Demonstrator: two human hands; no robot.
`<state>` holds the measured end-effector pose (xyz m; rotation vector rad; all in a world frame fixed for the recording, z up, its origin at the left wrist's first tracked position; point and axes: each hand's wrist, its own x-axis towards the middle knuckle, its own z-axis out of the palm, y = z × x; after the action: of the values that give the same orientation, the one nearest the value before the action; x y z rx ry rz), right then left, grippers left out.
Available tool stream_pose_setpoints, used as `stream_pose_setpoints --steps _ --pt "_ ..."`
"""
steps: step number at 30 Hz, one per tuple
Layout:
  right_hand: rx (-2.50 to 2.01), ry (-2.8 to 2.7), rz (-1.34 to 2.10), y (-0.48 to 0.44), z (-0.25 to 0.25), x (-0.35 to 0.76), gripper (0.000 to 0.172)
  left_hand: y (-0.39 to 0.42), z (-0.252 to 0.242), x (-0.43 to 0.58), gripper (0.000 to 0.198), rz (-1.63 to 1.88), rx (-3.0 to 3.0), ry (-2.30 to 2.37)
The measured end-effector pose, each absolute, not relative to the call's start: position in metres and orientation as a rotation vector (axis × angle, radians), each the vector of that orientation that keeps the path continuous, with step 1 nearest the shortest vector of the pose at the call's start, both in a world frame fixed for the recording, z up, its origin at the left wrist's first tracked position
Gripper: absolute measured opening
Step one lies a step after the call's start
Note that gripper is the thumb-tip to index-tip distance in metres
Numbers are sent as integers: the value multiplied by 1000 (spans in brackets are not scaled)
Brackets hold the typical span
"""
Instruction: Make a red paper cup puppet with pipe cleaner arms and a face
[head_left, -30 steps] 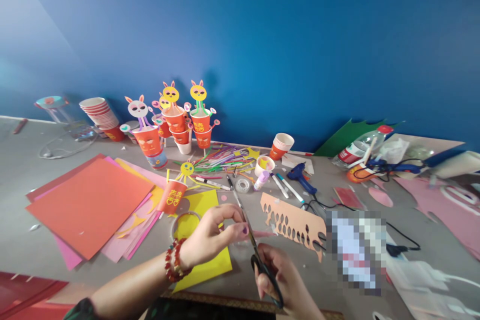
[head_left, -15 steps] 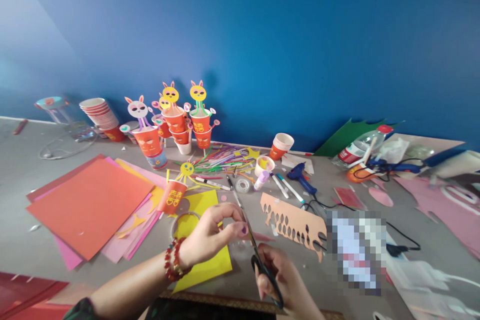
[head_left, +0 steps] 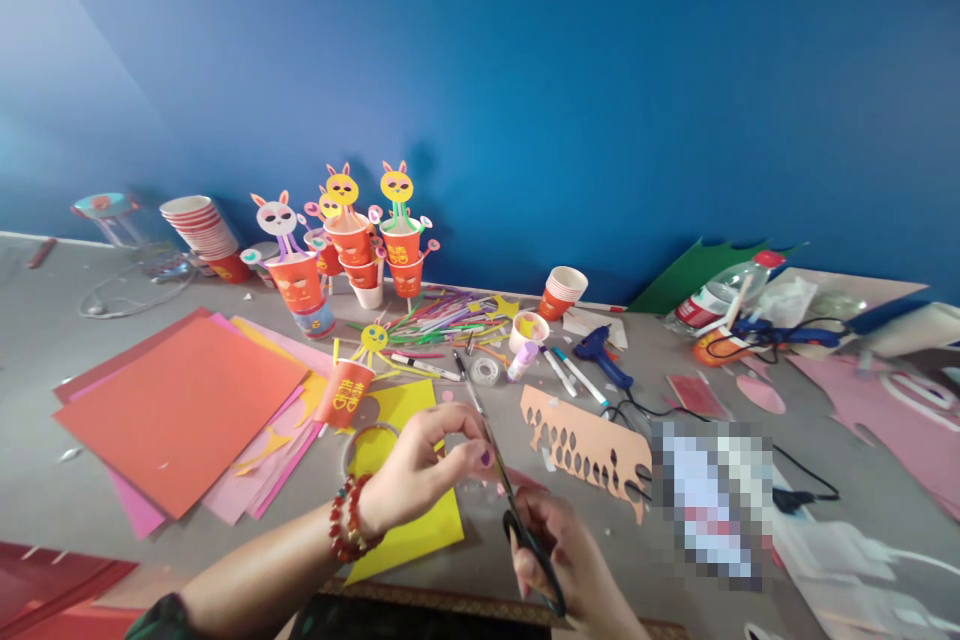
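Note:
Dark-handled scissors are in my right hand, its fingers in and around the loops. Their blades point up and away, past the fingertips of my left hand. Thumb and index finger of the left hand pinch close beside the blades; whatever is between them is too small to make out. Some pink paper shows just behind the blades. A yellow sheet lies under my left wrist, with a roll of tape partly hidden on it. Right of the blades lies a peach sheet with rows of oval holes.
An orange paper cup with a yellow paper figure stands ahead. Coloured sheets are stacked at left. Beyond are cup figures, pipe cleaners, and a blue glue gun whose black cord runs right. A bottle leans at far right.
My left fingertips have shifted very slightly, and a small pink bit now shows just below them by the blades. The rest looks the same.

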<state>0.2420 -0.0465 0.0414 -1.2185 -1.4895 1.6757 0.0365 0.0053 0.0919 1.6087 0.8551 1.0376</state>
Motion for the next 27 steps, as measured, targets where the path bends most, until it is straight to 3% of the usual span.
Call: stream_pose_setpoints --steps 13,27 --pt "-1198 -1497 1616 -49 19 244 69 4 94 36 23 983 1666 871" --pt "-1200 -1507 1661 -49 34 244 60 5 95 36 20 985 1656 893"
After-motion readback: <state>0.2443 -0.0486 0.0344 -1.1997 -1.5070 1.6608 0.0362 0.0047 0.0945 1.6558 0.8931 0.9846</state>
